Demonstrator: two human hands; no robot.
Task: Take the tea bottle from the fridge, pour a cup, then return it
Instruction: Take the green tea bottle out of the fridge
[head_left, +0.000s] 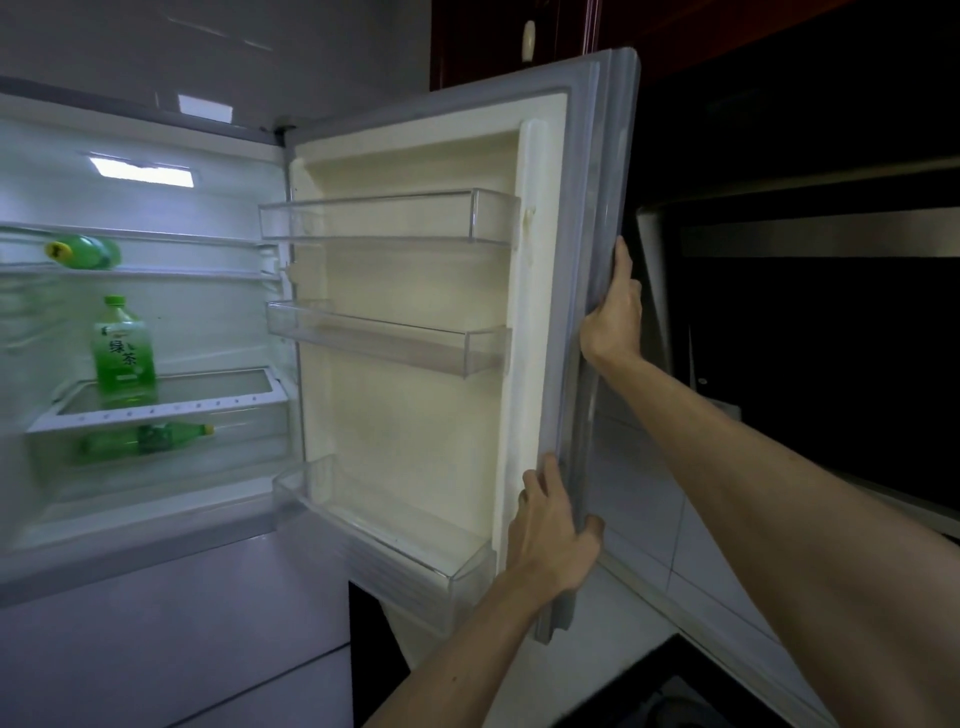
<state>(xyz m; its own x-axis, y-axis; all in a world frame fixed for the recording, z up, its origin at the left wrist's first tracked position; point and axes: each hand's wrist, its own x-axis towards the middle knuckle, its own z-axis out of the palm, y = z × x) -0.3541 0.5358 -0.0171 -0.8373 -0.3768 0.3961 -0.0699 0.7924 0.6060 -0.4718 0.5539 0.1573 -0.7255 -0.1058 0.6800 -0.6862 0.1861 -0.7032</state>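
Note:
The fridge stands open, its door (415, 338) swung wide to the right. A green tea bottle (123, 347) with a green cap stands upright on the middle glass shelf at the left. A second green bottle (85, 252) lies on its side on the shelf above, and a third (150, 439) lies in the drawer below. My left hand (553, 535) grips the door's outer edge low down. My right hand (613, 317) holds the same edge higher up, fingers wrapped behind it. Both hands are far to the right of the bottles.
The door carries three clear shelves (389, 215), all holding nothing. Right of the door are a dark range hood (805, 322) and a white tiled wall (649, 519). A dark cabinet (493, 47) hangs above. The lower fridge door (156, 649) is closed.

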